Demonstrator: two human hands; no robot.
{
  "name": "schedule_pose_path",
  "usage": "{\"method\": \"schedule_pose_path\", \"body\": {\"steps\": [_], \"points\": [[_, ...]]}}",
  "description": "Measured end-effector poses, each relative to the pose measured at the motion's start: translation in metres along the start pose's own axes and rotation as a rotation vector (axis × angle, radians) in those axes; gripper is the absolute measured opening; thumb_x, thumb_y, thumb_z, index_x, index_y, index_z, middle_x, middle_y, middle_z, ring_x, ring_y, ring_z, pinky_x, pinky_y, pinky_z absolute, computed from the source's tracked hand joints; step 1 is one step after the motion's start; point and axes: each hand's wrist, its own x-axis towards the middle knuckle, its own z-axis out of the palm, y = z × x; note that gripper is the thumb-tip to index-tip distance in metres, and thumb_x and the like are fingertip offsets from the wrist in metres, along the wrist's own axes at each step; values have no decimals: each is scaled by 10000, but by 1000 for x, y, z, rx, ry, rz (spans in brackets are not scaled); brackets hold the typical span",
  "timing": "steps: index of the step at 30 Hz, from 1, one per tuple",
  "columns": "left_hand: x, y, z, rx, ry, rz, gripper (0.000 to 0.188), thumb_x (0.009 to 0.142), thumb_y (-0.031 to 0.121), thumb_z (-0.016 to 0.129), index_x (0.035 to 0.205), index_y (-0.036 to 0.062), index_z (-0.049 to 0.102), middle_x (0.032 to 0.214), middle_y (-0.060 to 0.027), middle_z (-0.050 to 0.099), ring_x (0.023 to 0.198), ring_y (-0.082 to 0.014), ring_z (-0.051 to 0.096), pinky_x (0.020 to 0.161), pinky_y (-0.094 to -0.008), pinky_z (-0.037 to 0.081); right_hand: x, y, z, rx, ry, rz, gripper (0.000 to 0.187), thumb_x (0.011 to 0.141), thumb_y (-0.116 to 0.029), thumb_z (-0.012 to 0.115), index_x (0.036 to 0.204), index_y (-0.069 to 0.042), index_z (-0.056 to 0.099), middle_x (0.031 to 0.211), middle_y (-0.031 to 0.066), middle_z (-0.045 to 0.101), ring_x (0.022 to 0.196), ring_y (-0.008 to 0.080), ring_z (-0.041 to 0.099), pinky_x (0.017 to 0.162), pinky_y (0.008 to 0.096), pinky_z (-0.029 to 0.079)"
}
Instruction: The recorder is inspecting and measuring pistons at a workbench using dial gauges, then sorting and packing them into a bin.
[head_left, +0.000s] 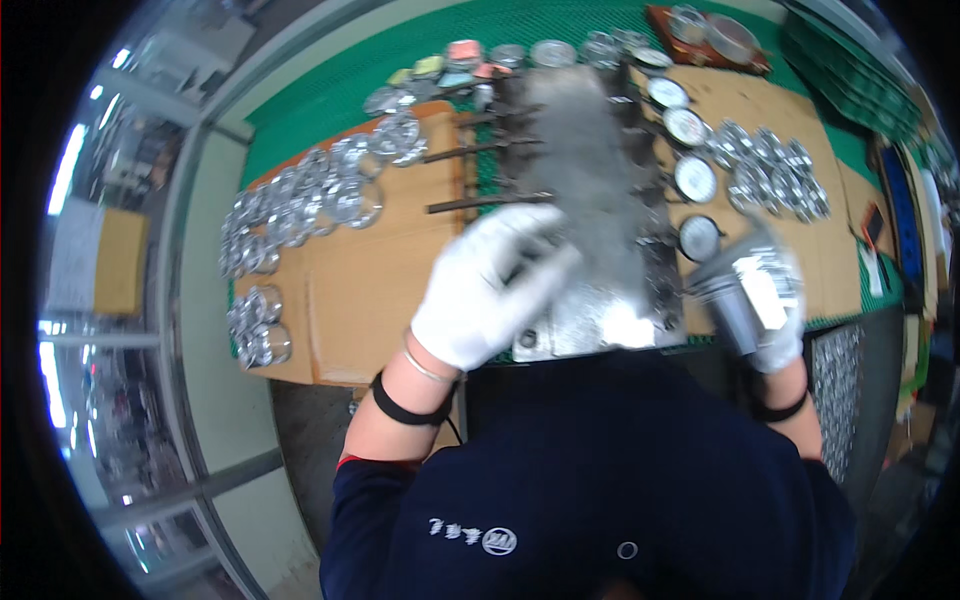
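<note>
My left hand (487,288), in a white glove, is at the near left side of a long metal gauging fixture (585,325). Its thumb and fingers curl around a dark gap, and whatever they close on is hidden. On the right, my gloved right hand (785,335) grips a shiny silver-grey round-sided piece (742,290), smeared by motion. Dark lever rods (487,202) stick out of the fixture's left side. Along its right side stand several white-faced dial gauges (694,179); the nearest gauge (699,238) is just left of the silver-grey piece.
Shiny metal rings (345,200) stand in rows on the left cardboard (370,280). More small metal parts (770,165) cover the right cardboard. Coloured blocks (463,52) and a wooden tray (655,18) sit at the back. Green crates (850,85) stand far right.
</note>
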Motion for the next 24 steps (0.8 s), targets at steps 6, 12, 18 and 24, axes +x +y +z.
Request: {"method": "schedule_pose_path", "body": {"steps": [6,12,18,24], "points": [[-29,-146,-120,667,201,-379,414,912,269,675,1245,30,616,1216,-221,629,1084,-392,622,933,-483,506,44,-7,-139,-699,453,-54,285,982,-302,511,1078,-46,590,721,57,608,486,112,511,454,266,416],[-3,-209,-138,1042,1,-487,430,898,186,595,1318,95,589,1325,-204,590,1109,-408,624,959,-478,507,102,84,-196,-579,448,537,152,881,-227,537,884,-95,614,625,46,587,409,138,489,359,293,388],[50,-252,-153,1046,-200,-574,562,824,135,624,1381,137,546,1382,-160,584,1207,-363,608,1005,-447,504,157,168,-286,-388,464,404,227,849,-132,554,1025,-62,679,862,64,665,704,188,617,617,349,522],[42,-247,-158,1183,-340,-562,310,831,174,647,1122,93,712,1121,-156,725,1044,-312,701,873,-417,563,155,152,-253,-338,376,279,406,991,-275,556,1306,-21,579,1113,75,658,911,205,645,785,342,539]]}}
